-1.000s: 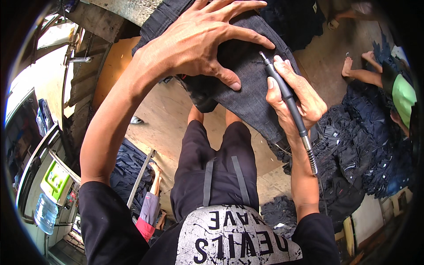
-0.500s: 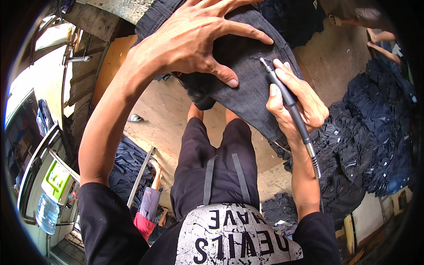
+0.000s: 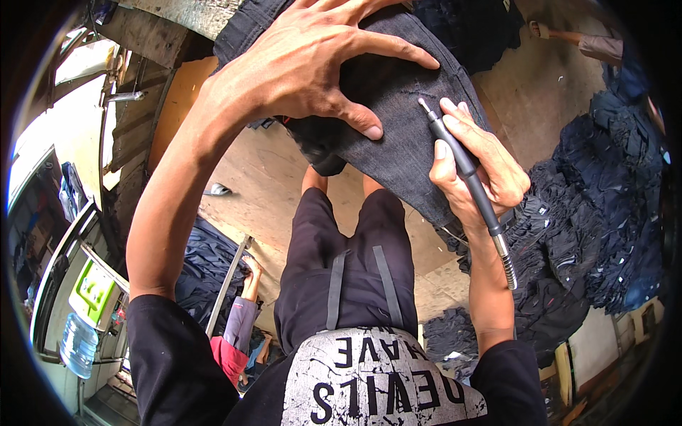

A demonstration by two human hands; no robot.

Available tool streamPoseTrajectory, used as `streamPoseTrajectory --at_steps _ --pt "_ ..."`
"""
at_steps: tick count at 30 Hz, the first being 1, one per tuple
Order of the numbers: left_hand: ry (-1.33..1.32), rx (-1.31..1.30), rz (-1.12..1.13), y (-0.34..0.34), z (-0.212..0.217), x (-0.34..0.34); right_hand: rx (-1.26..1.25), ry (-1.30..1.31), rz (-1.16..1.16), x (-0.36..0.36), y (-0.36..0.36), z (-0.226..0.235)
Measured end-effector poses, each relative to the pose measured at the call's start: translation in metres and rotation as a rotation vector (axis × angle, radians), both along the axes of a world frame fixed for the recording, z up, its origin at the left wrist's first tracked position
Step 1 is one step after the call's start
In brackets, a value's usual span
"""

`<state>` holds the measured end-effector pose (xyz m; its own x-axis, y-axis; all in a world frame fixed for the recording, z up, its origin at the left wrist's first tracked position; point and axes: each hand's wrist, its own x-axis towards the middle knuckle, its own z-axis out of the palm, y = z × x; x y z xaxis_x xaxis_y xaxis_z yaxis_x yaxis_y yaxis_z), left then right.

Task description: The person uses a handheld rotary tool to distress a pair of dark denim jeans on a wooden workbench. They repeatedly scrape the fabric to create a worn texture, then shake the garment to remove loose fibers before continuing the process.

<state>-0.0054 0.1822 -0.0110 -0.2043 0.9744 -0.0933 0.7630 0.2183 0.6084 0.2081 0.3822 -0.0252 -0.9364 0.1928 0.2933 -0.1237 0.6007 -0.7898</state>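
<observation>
Here the left hand [image 3: 312, 64] lies spread flat, fingers apart, pressing on the denim [image 3: 398, 135], which is draped over a support that is hidden beneath the cloth. The thumb points down toward the lower edge of the fabric, and the top of the hand is cut off by the frame's rim. The right hand [image 3: 479, 167] is closed around the tool [image 3: 465, 170], a slim dark pen-like handpiece held like a pencil; its metal tip rests on the denim just beside the left forefinger, at what looks like a small frayed spot, though the mark is too small to be sure of. From the tool's rear a ribbed metal cable [image 3: 506, 259] runs down past the wrist and is lost behind the forearm.

Below, the person's dark shorts [image 3: 348, 263] and bare shins show against a tan floor [image 3: 263, 184]. To the right a heap [image 3: 604, 206] of dark garments fills the rim, blurred by the lens. Lower left, another person [image 3: 241, 319] sits, mostly hidden, near a water bottle [image 3: 78, 344]
</observation>
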Motion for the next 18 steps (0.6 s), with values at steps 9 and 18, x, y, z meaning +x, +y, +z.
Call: streamPoseTrajectory --at_steps 9,18 --pt "0.116 -0.023 -0.015 0.003 -0.001 0.002 -0.06 0.001 0.009 0.006 0.004 -0.002" --pt "-0.121 0.696 1.123 -0.102 -0.023 0.042 -0.308 0.161 -0.495 0.067 0.021 0.016"
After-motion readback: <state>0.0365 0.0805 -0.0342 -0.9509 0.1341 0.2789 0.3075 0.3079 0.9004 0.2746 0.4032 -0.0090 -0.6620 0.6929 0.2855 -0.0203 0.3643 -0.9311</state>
